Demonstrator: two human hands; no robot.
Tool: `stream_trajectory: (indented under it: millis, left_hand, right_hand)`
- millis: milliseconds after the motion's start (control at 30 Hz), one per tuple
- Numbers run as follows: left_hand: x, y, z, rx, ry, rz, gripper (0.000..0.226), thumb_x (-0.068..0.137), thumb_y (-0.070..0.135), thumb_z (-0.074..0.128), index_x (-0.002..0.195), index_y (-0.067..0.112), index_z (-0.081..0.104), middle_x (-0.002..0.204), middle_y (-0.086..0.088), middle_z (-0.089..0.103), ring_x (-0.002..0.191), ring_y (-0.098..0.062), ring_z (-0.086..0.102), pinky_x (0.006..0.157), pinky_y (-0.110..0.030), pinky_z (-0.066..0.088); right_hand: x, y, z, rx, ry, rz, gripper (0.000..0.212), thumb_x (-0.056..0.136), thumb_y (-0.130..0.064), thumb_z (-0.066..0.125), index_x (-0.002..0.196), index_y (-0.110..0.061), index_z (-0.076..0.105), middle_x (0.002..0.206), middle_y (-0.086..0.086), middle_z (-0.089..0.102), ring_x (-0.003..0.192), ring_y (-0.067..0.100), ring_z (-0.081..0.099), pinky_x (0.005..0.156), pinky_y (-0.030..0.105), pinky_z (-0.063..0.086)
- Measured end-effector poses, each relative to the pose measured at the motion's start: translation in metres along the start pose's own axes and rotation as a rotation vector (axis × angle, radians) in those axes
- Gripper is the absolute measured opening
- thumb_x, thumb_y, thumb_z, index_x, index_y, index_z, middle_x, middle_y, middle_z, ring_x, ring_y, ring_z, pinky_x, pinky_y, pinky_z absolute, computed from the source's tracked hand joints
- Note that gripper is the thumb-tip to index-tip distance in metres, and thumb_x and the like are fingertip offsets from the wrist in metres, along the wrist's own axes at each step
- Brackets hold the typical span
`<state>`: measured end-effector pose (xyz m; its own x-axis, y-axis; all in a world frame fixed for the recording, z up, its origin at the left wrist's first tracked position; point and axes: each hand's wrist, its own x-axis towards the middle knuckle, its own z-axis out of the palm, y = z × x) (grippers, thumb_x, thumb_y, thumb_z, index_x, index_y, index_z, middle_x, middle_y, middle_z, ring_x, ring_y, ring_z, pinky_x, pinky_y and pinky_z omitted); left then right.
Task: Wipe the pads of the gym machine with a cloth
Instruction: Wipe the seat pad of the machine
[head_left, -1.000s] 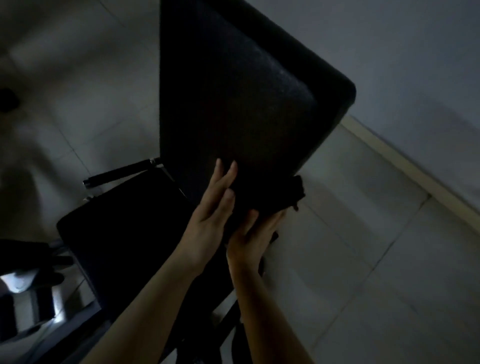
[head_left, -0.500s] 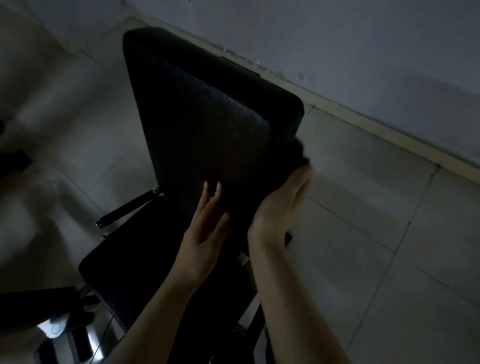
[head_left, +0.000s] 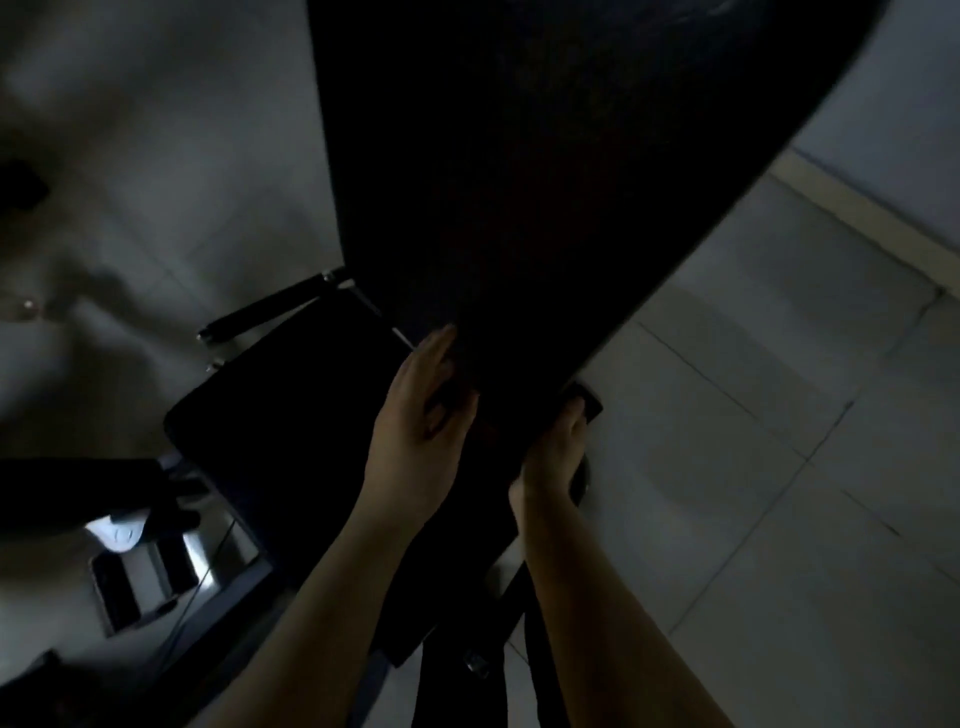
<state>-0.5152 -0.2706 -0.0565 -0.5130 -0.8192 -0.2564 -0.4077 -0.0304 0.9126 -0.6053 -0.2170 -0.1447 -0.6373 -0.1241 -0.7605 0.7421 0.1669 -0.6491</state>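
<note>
A large black back pad (head_left: 545, 182) of the gym machine rises through the middle of the dim view. Its black seat pad (head_left: 291, 431) lies below and to the left. My left hand (head_left: 421, 421) rests flat against the lower part of the back pad, fingers straight. My right hand (head_left: 556, 457) is at the pad's lower right edge and grips a dark cloth (head_left: 584, 402), which sticks out above its fingers. Most of the cloth is lost against the black pad.
A black handle bar (head_left: 270, 306) juts out left of the seat. Metal frame parts and a shiny plate (head_left: 156, 566) lie at the lower left. Pale floor tiles (head_left: 779, 467) spread to the right, with a wall and skirting (head_left: 857, 208) behind.
My right hand with the cloth has slid down the pad's right edge from its upper position to the bottom corner. The view has swung closer to the back pad. My left hand stays on the pad.
</note>
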Motion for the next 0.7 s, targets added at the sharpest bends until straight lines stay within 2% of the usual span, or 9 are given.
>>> stream_trajectory:
  millis: [67, 133, 167, 233, 300, 333, 433, 533, 700]
  left_hand:
    - [-0.028, -0.057, -0.014, -0.091, 0.224, -0.276, 0.047, 0.093, 0.013, 0.055, 0.136, 0.028, 0.044, 0.134, 0.006, 0.051, 0.119, -0.006, 0.054, 0.087, -0.014, 0.050]
    - [-0.063, -0.113, -0.035, -0.034, 0.354, -0.468, 0.038, 0.093, 0.019, 0.057, 0.128, 0.030, 0.049, 0.131, 0.002, 0.052, 0.117, -0.018, 0.055, 0.091, -0.027, 0.050]
    - [-0.079, -0.134, -0.048, -0.034, 0.397, -0.550, 0.035, 0.092, 0.021, 0.057, 0.124, 0.034, 0.049, 0.131, 0.000, 0.049, 0.117, -0.022, 0.054, 0.094, -0.036, 0.048]
    - [-0.103, -0.162, -0.071, 0.004, 0.456, -0.684, 0.038, 0.092, 0.025, 0.058, 0.125, 0.036, 0.044, 0.136, 0.000, 0.038, 0.120, -0.026, 0.047, 0.096, -0.041, 0.043]
    - [-0.112, -0.179, -0.089, -0.014, 0.484, -0.758, 0.052, 0.092, 0.028, 0.058, 0.139, 0.032, 0.035, 0.147, 0.000, 0.026, 0.123, -0.027, 0.043, 0.098, -0.041, 0.041]
    - [-0.108, -0.183, -0.095, -0.114, 0.484, -0.783, 0.058, 0.093, 0.030, 0.055, 0.144, 0.030, 0.028, 0.150, 0.000, 0.022, 0.121, -0.026, 0.044, 0.096, -0.040, 0.041]
    - [-0.078, -0.198, -0.114, -0.424, 0.491, -0.849, 0.057, 0.098, 0.041, 0.039, 0.149, 0.029, 0.016, 0.151, -0.006, 0.031, 0.123, -0.028, 0.047, 0.098, -0.042, 0.041]
    - [-0.051, -0.206, -0.119, -0.469, 0.564, -0.933, 0.056, 0.097, 0.053, 0.027, 0.146, 0.024, 0.026, 0.140, -0.009, 0.047, 0.122, -0.034, 0.050, 0.105, -0.050, 0.038]
    - [-0.034, -0.209, -0.109, -0.315, 0.762, -1.029, 0.066, 0.089, 0.070, 0.021, 0.134, 0.027, 0.042, 0.123, -0.014, 0.060, 0.110, -0.038, 0.056, 0.089, -0.044, 0.043]
  right_hand:
    - [-0.006, 0.019, -0.005, -0.139, -0.110, 0.043, 0.046, 0.099, -0.045, 0.033, 0.136, -0.020, 0.045, 0.131, 0.004, 0.056, 0.112, 0.022, 0.058, 0.085, 0.029, 0.049]
    - [-0.014, 0.045, -0.015, -0.314, -0.255, 0.033, 0.045, 0.100, -0.043, 0.035, 0.138, -0.021, 0.044, 0.128, -0.003, 0.052, 0.112, 0.015, 0.054, 0.075, 0.013, 0.045]
    - [-0.020, 0.061, -0.019, -0.514, -0.360, -0.091, 0.046, 0.099, -0.044, 0.035, 0.140, -0.023, 0.041, 0.132, -0.005, 0.046, 0.118, 0.013, 0.047, 0.078, 0.008, 0.042]
    - [-0.027, 0.096, -0.030, -1.067, -0.567, -0.555, 0.053, 0.095, -0.057, 0.029, 0.142, -0.032, 0.034, 0.148, -0.003, 0.033, 0.135, 0.017, 0.031, 0.102, 0.023, 0.038]
    - [-0.020, 0.127, -0.034, -1.532, -0.582, -0.938, 0.060, 0.094, -0.058, 0.021, 0.146, -0.029, 0.028, 0.155, 0.002, 0.025, 0.140, 0.022, 0.023, 0.109, 0.048, 0.026]
    - [-0.018, 0.137, -0.032, -1.646, -0.573, -1.010, 0.060, 0.096, -0.055, 0.021, 0.148, -0.026, 0.024, 0.156, 0.004, 0.024, 0.141, 0.023, 0.022, 0.112, 0.053, 0.019]
    - [-0.019, 0.140, -0.003, -1.763, -0.706, -1.173, 0.060, 0.097, -0.053, 0.025, 0.150, -0.026, 0.020, 0.157, 0.004, 0.017, 0.144, 0.023, 0.016, 0.114, 0.055, 0.007]
    - [-0.006, 0.132, 0.031, -1.768, -0.789, -1.254, 0.059, 0.097, -0.053, 0.026, 0.150, -0.027, 0.020, 0.157, 0.003, 0.018, 0.145, 0.021, 0.015, 0.117, 0.047, 0.006]
    - [0.035, 0.103, 0.129, -1.645, -0.337, -1.173, 0.057, 0.097, -0.045, 0.027, 0.144, -0.014, 0.035, 0.154, 0.009, 0.026, 0.143, 0.026, 0.022, 0.115, 0.043, 0.017]
